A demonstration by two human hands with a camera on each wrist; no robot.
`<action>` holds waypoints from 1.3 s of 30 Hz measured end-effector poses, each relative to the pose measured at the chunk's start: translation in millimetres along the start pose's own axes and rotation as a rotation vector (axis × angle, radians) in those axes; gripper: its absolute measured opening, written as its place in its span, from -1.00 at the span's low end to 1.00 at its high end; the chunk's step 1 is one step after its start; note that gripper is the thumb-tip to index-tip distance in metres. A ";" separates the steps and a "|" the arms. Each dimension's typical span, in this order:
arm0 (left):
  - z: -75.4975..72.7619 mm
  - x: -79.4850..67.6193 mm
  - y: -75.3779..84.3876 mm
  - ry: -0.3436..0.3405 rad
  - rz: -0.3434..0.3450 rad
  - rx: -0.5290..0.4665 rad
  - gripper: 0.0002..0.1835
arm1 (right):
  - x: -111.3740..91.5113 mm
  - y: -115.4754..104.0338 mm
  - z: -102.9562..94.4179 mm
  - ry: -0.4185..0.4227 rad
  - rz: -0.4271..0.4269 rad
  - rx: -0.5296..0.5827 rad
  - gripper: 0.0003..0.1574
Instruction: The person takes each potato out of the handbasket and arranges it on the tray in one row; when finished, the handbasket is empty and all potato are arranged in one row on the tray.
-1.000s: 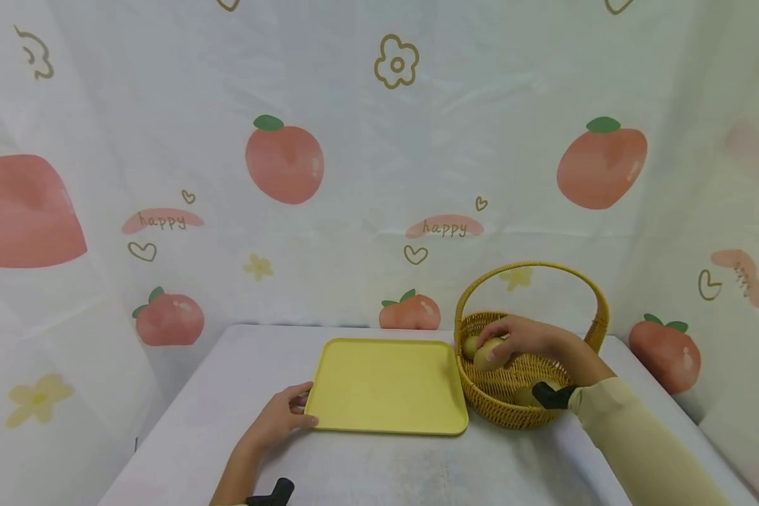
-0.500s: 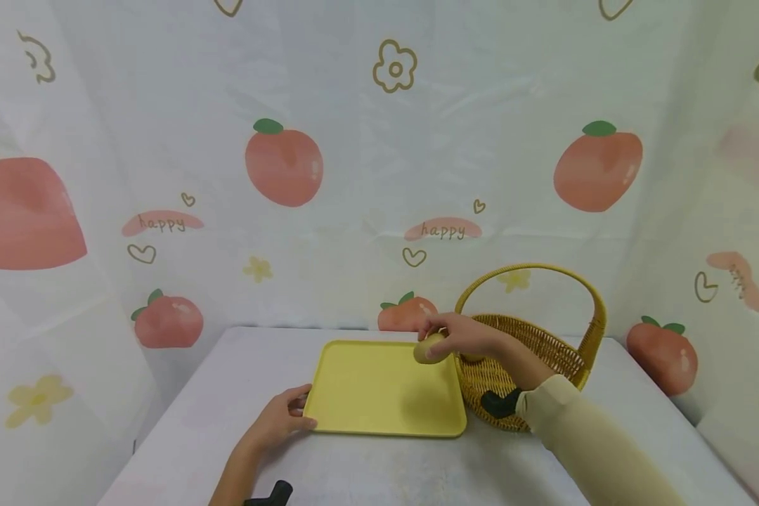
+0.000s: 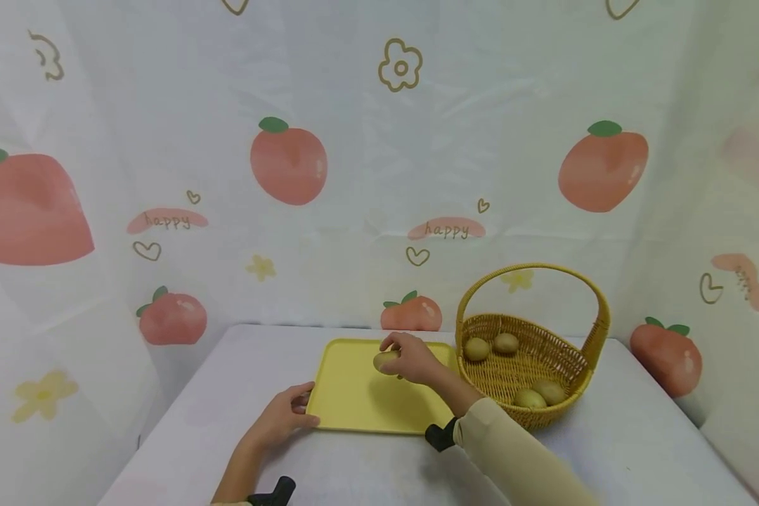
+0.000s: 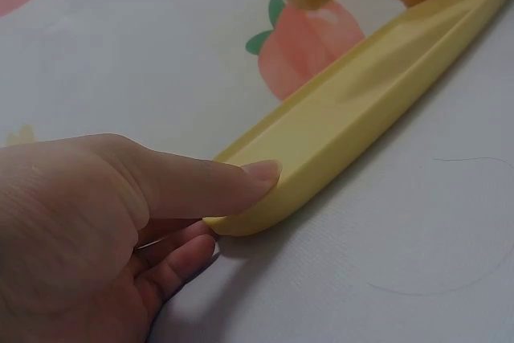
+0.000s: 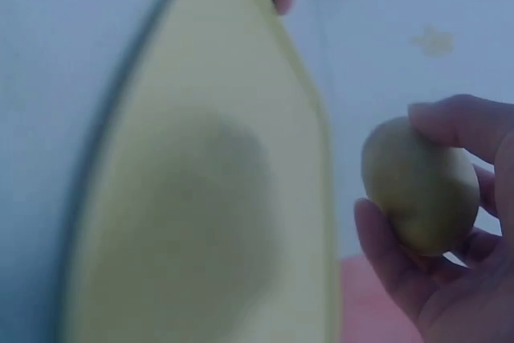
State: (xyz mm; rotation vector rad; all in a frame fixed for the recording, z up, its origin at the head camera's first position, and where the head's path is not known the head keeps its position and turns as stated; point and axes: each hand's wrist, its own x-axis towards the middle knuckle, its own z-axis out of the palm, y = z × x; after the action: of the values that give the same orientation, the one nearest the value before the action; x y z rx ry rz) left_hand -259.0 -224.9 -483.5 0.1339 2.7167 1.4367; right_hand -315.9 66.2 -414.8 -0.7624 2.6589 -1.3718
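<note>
My right hand (image 3: 412,360) grips a yellowish-brown potato (image 3: 386,361) above the middle of the yellow tray (image 3: 354,393). In the right wrist view the potato (image 5: 419,185) sits between thumb and curled fingers, apart from the tray (image 5: 193,222), on which a shadow falls. My left hand (image 3: 281,418) pinches the tray's left edge. The left wrist view shows its thumb (image 4: 259,174) on top of the tray corner (image 4: 281,190), with fingers below. To the right, the wicker basket (image 3: 500,376) holds several potatoes (image 3: 477,349), some at the back left and others near the front.
The tray and basket stand side by side on a white-covered table (image 3: 240,365), the basket's tall handle (image 3: 531,266) arching upward. Behind the table hangs a white cloth (image 3: 354,267) printed with fruit, flowers and hearts.
My right hand has lifted the potato out of the basket and carried it left over the tray. More potatoes in the basket now show. The left hand stays at the tray's edge.
</note>
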 end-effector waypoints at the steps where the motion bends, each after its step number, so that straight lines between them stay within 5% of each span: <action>1: 0.3 0.6 0.3 -0.002 0.002 -0.001 -0.17 | 1.5 2.7 7.1 0.022 0.008 -0.004 -0.65; 11: 1.6 3.1 1.0 -0.015 0.007 0.024 -0.16 | 13.7 10.6 72.3 0.200 0.074 -0.092 -0.64; 19: 3.1 3.3 1.3 -0.024 0.008 0.027 -0.18 | 21.6 4.3 100.7 0.322 0.088 -0.209 -0.64; 27: 1.5 1.7 1.5 -0.019 -0.002 0.013 -0.17 | 14.9 -9.3 107.8 0.246 0.120 -0.190 -0.60; 35: -1.4 1.3 0.3 -0.020 0.009 0.024 -0.18 | 6.4 -15.2 102.8 0.036 0.066 -0.211 -0.33; 39: -1.0 1.4 -0.4 -0.021 0.007 0.027 -0.18 | 5.9 -12.5 102.6 0.025 0.072 -0.149 -0.30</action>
State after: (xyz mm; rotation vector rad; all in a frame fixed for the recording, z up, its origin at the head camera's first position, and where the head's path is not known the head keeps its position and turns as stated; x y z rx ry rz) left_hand -260.6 -225.8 -483.3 0.1587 2.7224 1.3925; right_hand -288.8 -19.6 -466.0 -0.6586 2.8027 -1.1856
